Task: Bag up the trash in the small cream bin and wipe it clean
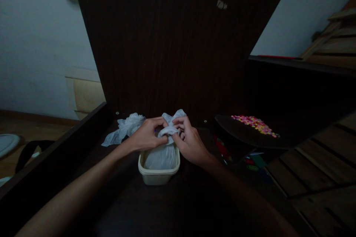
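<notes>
A cream plastic container (159,177) stands on the dark wooden surface. Inside it lies a whitish, translucent plastic bag (161,157), whose gathered, twisted top rises above the rim. My left hand (147,134) pinches the left side of that twisted top between thumb and fingers. On the right, my right hand (190,141) has its curled fingers closed on the same bag top, close to the left hand. What the bag holds cannot be made out. Left of the container, a second crumpled plastic bag (129,126) rests on the surface, untouched.
An upright dark wooden panel (175,52) stands behind the container. At the right, a dark shelf (230,127) bears a strip of pink and yellow pieces (256,124), with small coloured items below it. A raised dark edge (69,140) runs along the left.
</notes>
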`<action>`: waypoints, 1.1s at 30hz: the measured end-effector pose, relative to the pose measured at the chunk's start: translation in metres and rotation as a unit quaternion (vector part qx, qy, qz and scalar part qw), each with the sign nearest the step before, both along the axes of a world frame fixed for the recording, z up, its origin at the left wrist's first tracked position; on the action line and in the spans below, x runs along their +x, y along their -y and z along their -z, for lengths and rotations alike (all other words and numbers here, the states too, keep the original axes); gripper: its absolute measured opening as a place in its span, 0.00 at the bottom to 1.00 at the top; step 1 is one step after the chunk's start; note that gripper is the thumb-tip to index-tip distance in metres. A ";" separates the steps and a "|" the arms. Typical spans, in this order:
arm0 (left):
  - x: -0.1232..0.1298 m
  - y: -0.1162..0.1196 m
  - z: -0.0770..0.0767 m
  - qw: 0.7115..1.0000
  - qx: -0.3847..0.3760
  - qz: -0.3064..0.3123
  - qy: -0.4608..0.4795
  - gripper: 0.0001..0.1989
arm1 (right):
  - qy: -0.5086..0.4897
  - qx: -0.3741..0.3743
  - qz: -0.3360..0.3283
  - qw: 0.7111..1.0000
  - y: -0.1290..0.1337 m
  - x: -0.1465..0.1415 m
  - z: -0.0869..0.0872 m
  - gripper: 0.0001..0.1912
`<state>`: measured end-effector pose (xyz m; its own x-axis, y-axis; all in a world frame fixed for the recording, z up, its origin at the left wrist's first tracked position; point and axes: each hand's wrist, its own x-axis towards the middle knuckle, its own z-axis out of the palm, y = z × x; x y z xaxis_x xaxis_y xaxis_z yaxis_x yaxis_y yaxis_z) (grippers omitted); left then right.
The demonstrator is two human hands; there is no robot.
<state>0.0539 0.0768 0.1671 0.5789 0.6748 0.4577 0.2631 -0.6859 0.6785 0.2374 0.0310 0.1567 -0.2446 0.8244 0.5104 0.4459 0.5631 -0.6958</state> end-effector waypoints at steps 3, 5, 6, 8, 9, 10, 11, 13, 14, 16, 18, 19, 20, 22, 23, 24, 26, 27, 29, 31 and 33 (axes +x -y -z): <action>-0.001 -0.002 0.003 0.999 -0.037 0.016 0.026 0.03 | -0.014 0.019 -0.007 1.000 0.000 -0.001 -0.003 0.13; -0.001 -0.003 0.004 0.997 -0.059 0.027 0.044 0.05 | -0.006 0.043 -0.012 0.999 0.002 -0.002 -0.005 0.13; -0.002 -0.004 0.004 0.996 -0.067 0.032 0.050 0.05 | 0.004 0.056 -0.009 0.998 0.002 -0.002 -0.005 0.13; -0.002 -0.004 0.003 0.995 -0.077 0.035 0.062 0.05 | 0.028 0.075 0.007 0.997 0.004 -0.002 -0.006 0.14; -0.003 -0.004 0.003 0.993 -0.082 0.035 0.071 0.05 | 0.038 0.079 0.017 0.996 0.004 -0.002 -0.007 0.14; -0.003 -0.004 0.002 0.992 -0.089 0.035 0.080 0.05 | 0.043 0.082 0.026 0.995 0.005 -0.001 -0.007 0.14; -0.004 -0.003 0.002 0.991 -0.097 0.037 0.088 0.05 | 0.046 0.084 0.033 0.995 0.005 -0.001 -0.007 0.15; -0.004 -0.003 0.002 0.987 -0.111 0.042 0.104 0.06 | 0.047 0.089 0.042 0.994 0.006 -0.001 -0.006 0.15; -0.005 -0.003 0.002 0.986 -0.117 0.046 0.109 0.06 | 0.047 0.092 0.046 0.994 0.006 -0.001 -0.006 0.16; -0.006 -0.005 0.003 0.983 -0.126 0.050 0.122 0.06 | 0.045 0.092 0.053 0.993 0.006 -0.001 -0.005 0.16; -0.007 -0.006 0.004 0.982 -0.116 0.043 0.144 0.07 | 0.040 0.083 0.057 0.994 0.006 -0.001 -0.004 0.16; -0.007 -0.007 0.005 0.983 -0.101 0.032 0.151 0.06 | 0.038 0.077 0.059 0.995 0.005 -0.001 -0.003 0.16; -0.006 -0.007 0.006 0.985 -0.078 0.014 0.154 0.06 | 0.037 0.070 0.061 0.995 0.005 -0.002 -0.002 0.17; -0.005 -0.007 0.008 0.987 -0.022 -0.032 0.153 0.04 | 0.034 0.060 0.066 0.995 0.004 -0.004 0.000 0.17; -0.004 -0.006 0.009 0.987 0.006 -0.054 0.152 0.04 | 0.030 0.056 0.069 0.996 0.004 -0.005 0.001 0.17; -0.003 -0.005 0.010 0.985 0.030 -0.074 0.155 0.04 | 0.026 0.053 0.072 0.996 0.003 -0.007 0.002 0.17; 0.000 -0.004 0.012 0.978 0.058 -0.099 0.174 0.06 | 0.017 0.047 0.077 0.996 0.002 -0.009 0.005 0.16; 0.001 -0.004 0.013 0.975 0.059 -0.105 0.186 0.07 | 0.013 0.042 0.081 0.996 0.001 -0.010 0.006 0.16; 0.003 -0.004 0.015 0.969 0.041 -0.106 0.218 0.09 | 0.001 0.031 0.090 0.995 -0.002 -0.010 0.008 0.17; 0.005 -0.004 0.017 0.964 0.014 -0.092 0.249 0.13 | -0.016 0.023 0.098 0.995 -0.006 -0.010 0.010 0.18; 0.007 -0.004 0.018 0.960 -0.008 -0.076 0.270 0.16 | -0.027 0.025 0.101 0.994 -0.010 -0.008 0.012 0.18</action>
<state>0.0605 0.0809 0.1495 0.1543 0.7420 0.6524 -0.0348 -0.6558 0.7541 0.2290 0.0408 0.1450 -0.0471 0.8275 0.5595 0.5158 0.4999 -0.6958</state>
